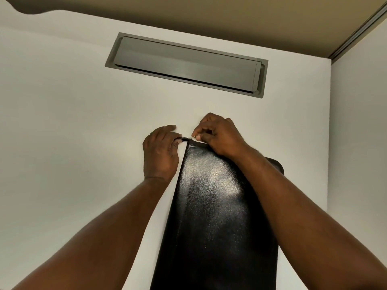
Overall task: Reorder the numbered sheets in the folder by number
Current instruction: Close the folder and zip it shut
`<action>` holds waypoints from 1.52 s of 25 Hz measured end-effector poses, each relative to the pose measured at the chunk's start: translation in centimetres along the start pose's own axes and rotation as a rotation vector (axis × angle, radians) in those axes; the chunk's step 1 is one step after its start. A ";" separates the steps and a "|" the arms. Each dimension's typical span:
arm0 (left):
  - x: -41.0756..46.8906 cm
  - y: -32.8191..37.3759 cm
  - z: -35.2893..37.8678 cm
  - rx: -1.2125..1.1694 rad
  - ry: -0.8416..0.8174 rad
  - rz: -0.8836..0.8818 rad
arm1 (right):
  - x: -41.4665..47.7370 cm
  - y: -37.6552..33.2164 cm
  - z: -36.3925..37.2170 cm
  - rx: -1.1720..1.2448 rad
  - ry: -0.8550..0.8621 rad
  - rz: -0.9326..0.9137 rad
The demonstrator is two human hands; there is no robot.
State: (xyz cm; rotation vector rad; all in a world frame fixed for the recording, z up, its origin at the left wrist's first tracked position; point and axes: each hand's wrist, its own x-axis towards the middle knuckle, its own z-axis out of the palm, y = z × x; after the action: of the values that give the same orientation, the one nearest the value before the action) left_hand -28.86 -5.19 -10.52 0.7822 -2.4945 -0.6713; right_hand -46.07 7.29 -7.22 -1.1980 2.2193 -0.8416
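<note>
The black folder (215, 206) lies closed on the white table (62, 122). It runs lengthwise away from the person, from the bottom edge of the view up to the 2 hands. Its cover shows only a pebbled, leather-like grain with bright glare across the middle. Both hands meet at the folder's far left corner. The left hand (160, 155) sits just off the folder's left edge with its fingers curled, and thumb and forefinger pinch a short black zipper tab (184, 139) that sticks out from the corner. The right hand (219, 136) rests over the far edge of the folder with its fingers bent, and its fingertips pinch a small silvery zipper pull (194, 137) right beside that tab. The 2 pinches are almost touching. The right forearm crosses the folder's right side and covers part of it, and the folder's rounded far right corner shows beyond the arm. The left forearm lies over the table beside the folder's long left edge. Farther back, well apart from the hands, a grey rectangular hatch (186, 64) is set flush into the table. A white partition with a grey rail (356, 32) stands along the right side.
</note>
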 end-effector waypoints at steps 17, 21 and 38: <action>-0.1 -0.1 0.0 0.008 0.008 -0.005 | -14.2 9.4 -7.9 0.101 0.268 0.252; -0.3 -0.1 0.0 0.004 0.010 -0.007 | -18.5 9.8 -6.5 0.129 0.435 0.307; 0.0 -0.2 -0.4 0.066 0.008 0.057 | -31.8 4.8 2.4 0.105 0.675 0.358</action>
State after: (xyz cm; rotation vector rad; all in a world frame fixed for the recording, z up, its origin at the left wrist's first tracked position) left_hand -28.62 -5.43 -10.32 0.7328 -2.5325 -0.5679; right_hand -31.19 35.84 -8.52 -0.4641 2.7435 -1.3205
